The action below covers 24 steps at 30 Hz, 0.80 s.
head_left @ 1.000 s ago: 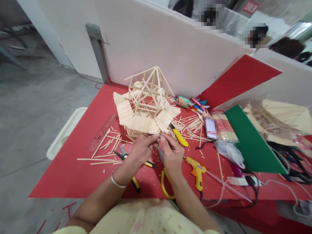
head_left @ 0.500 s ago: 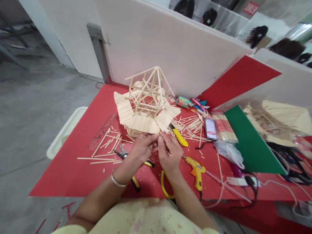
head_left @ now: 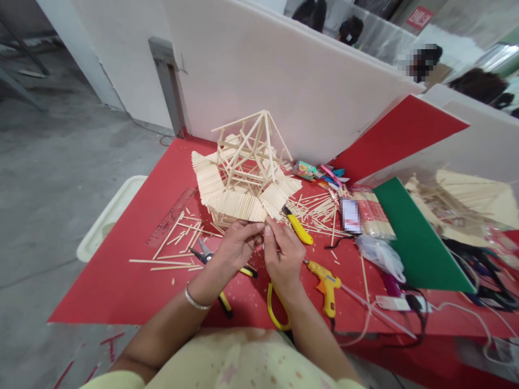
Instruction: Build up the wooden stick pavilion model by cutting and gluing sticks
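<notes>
A model pavilion of thin wooden sticks (head_left: 237, 205) stands in front of me, its frame open on top and its lower roof slats laid side by side. My left hand (head_left: 239, 246) has thumb and fingers closed at the front roof edge. Right beside it, my right hand (head_left: 284, 251) is pinched at the same edge, fingertips nearly meeting the left ones. Whatever lies between the fingertips is too small to make out. A yellow-handled cutting tool (head_left: 279, 313) shows below my right hand, its upper part mostly covered. Pliers (head_left: 206, 256) lie partly under my left forearm.
Loose sticks (head_left: 316, 208) and a yellow utility knife (head_left: 299, 227) lie right of the model. A yellow glue gun (head_left: 326, 283) with its cord rests further right, near a phone (head_left: 351, 214), a plastic bag (head_left: 381, 254) and a green board (head_left: 421, 237). Left are cut sticks and a ruler (head_left: 170, 219).
My right hand has turned slightly and its fingers have closed in toward the left, covering the grey part of the cutting tool. My left hand stays nearly still; the view has shifted slightly.
</notes>
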{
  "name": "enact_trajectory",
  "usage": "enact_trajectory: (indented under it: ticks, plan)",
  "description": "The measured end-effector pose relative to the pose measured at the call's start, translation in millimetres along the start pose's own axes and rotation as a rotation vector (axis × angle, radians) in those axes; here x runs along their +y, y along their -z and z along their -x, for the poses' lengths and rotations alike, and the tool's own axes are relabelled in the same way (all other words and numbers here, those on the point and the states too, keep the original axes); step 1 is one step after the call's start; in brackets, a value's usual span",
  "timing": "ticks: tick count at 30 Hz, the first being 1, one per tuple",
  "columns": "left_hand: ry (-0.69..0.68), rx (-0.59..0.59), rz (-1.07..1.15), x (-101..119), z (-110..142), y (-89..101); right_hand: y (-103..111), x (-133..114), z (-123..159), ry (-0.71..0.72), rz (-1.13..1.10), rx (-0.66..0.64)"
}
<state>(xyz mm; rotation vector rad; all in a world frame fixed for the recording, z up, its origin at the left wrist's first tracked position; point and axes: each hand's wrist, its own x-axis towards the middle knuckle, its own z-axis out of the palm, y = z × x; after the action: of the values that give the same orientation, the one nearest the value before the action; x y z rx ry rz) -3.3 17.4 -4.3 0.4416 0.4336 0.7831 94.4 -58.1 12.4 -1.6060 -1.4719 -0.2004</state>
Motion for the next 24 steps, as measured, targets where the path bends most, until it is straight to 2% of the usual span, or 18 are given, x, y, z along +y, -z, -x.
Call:
enact_trajectory:
  ticks: [3,12,24]
  plan:
    - [0.003,0.004,0.01,0.5,0.7,-0.2,-0.4,0.1,1.2,0.022,-0.016,0.03]
    - [-0.013,-0.017,0.019,-1.0,0.7,1.7,-0.3,-0.5,0.4,0.073,0.071,-0.005]
    - [-0.026,-0.016,0.032,-2.3,0.3,4.7,-0.1,-2.3,-1.1,0.05,0.076,-0.034]
